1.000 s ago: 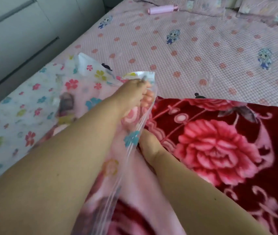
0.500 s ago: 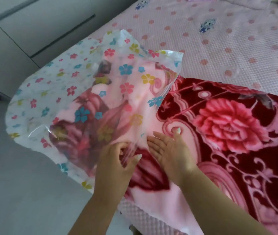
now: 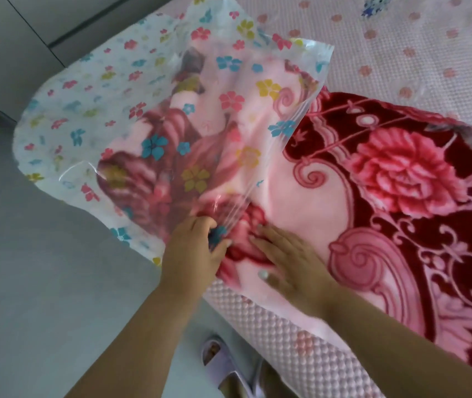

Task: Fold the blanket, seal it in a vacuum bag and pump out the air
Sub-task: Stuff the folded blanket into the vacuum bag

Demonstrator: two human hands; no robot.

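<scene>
A folded red and pink flowered blanket (image 3: 395, 173) lies across the bed, its left end inside a clear vacuum bag (image 3: 91, 110) printed with small coloured flowers. The bag's closed end hangs past the bed edge on the left. My left hand (image 3: 194, 251) grips the bag's open rim at the near edge, fingers curled round the plastic. My right hand (image 3: 283, 254) lies flat on the blanket just right of the rim, fingers straight, pressing down.
The bed (image 3: 430, 53) has a pink quilted cover with dots and small cartoon figures. A grey floor (image 3: 42, 282) lies to the left, a slipper (image 3: 223, 363) below the bed edge. Pale cabinet fronts (image 3: 28, 30) stand at the far left.
The view has shifted down and closer. Both hands moved from the bag's far rim to its near rim, and the bag now covers more of the blanket's left end.
</scene>
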